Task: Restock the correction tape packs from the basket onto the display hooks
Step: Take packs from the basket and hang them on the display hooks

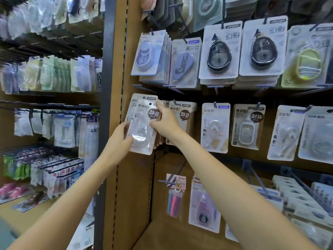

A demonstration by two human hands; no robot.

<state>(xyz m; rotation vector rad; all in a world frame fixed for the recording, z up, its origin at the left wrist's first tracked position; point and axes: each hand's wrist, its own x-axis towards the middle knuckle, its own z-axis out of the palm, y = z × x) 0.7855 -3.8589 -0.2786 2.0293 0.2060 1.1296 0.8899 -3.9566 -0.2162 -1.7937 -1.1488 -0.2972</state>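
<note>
Both hands were on one pack (142, 123) at centre frame, against the brown panel (133, 69). Left hand (119, 139) gripped its lower left edge; right hand (164, 121) pinched the top right corner. Label read 原纸色 and 静音. The hanging pack (183, 120) just right said the same.

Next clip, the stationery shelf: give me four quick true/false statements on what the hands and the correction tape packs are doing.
1. Both hands hold the same correction tape pack. True.
2. The left hand is empty. False: it grips the pack's lower left edge.
3. The right hand touches the pack's upper right. True.
4. The two black dispenser packs hang below the held pack. False: they hang in the row above, to the right.
</note>
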